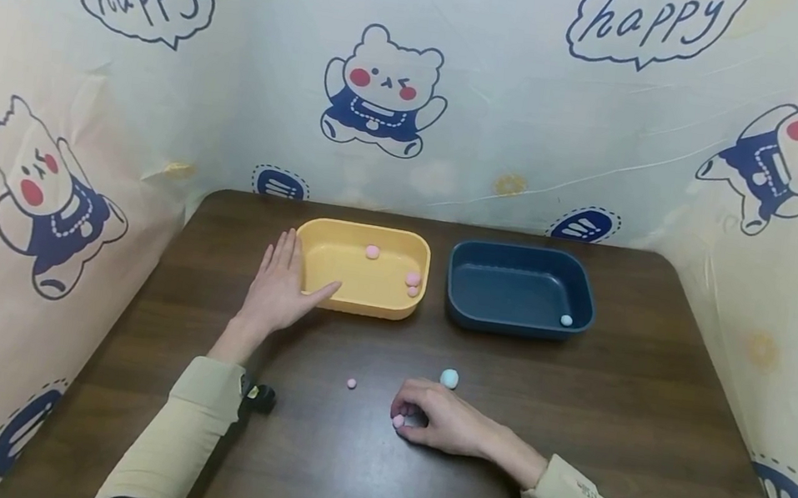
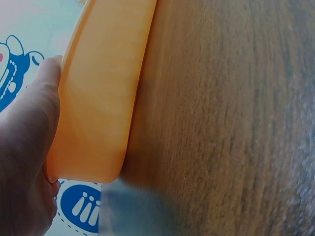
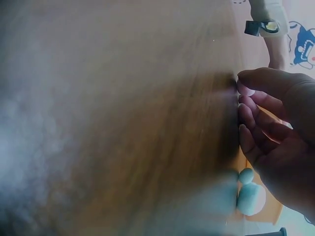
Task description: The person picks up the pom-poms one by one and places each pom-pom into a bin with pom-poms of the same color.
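Note:
At the left end of the yellow tray [image 1: 353,307], my left hand [image 1: 278,284] rests on the rim, fingers straight and thumb spread over the front edge. The left wrist view has this hand [image 2: 27,130] against the tray's side wall [image 2: 96,108]. My right hand [image 1: 448,419] is low over the table and pinches a small pink ball [image 1: 398,421] between thumb and fingertips. Just behind that hand lies a light blue ball [image 1: 449,378]. The right wrist view shows a larger pale blue ball [image 3: 251,199] with a smaller one [image 3: 246,175] beside it.
Inside the yellow tray are three pink balls, one of them [image 1: 372,252] near the back. A dark blue tray [image 1: 517,329] to its right holds a pale blue ball [image 1: 567,321]. Another small pink ball [image 1: 352,383] lies on the brown table [image 1: 309,473] between the hands.

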Available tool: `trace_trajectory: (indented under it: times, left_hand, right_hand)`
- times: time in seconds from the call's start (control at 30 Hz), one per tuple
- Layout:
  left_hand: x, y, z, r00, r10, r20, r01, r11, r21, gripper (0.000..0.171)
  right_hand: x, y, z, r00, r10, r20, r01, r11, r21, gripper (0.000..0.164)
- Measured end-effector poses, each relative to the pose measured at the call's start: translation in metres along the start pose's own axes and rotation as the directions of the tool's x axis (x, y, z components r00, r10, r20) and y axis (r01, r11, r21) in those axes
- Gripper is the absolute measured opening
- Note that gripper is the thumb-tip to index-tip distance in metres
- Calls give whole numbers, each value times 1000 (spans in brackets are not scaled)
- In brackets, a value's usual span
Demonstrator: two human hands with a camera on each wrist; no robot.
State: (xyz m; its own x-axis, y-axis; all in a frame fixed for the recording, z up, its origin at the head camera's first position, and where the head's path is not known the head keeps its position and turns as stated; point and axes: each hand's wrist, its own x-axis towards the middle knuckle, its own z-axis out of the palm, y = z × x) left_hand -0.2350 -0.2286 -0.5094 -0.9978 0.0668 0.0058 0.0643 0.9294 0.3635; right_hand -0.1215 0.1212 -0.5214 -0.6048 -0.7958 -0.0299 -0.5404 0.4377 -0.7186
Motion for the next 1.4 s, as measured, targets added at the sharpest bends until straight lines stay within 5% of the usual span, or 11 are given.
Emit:
trace_trajectory:
  times: [0.57,0.87,1.4]
  left_hand:
    - [-2,1,0,1000,8,-5,-8,1000,4,130]
    - [-2,2,-1,1000,1,3,-1,1000,4,130]
    - [-2,1,-2,1000,2,4,-2,1000,3,130]
  right_hand:
    - [-1,-2,-8,993,-39,-111,38,999,-13,7]
    - [1,-2,-20,994,33,-107,-28,998,49,15]
    - [12,-1,-41,980,19,-199,-16,1000,15,16]
